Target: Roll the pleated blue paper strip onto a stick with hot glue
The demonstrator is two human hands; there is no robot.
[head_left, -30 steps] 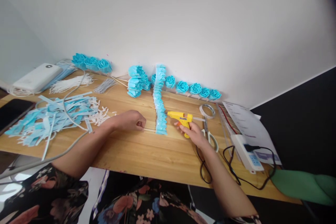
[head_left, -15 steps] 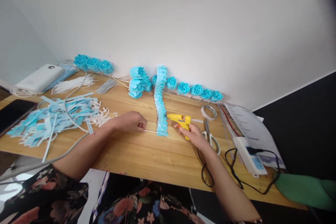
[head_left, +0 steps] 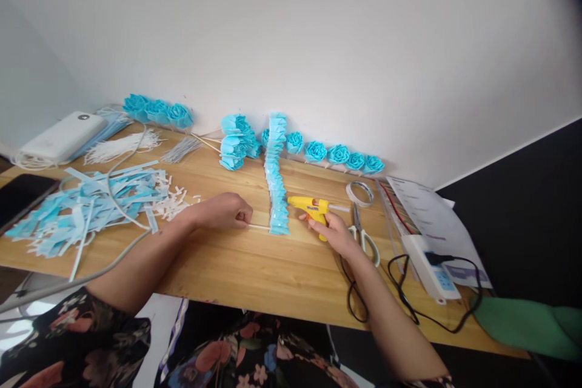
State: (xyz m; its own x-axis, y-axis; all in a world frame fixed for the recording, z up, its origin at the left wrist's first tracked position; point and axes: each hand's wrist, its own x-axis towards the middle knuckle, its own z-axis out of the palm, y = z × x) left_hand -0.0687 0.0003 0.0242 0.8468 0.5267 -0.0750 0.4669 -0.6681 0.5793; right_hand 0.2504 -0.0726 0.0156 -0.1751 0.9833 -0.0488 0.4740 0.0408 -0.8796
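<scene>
Over there, the left hand pinches a stick at the near end of a blue strip, the right hand curled around a glue gun alongside.

The left hand hides 1 end of the thin stick; the right hand covers part of the yellow glue gun, its label too small to read. The pleated blue strip partly hides 1 blue rose. The left edge cuts off the smartphone, the right edge the green object.
</scene>
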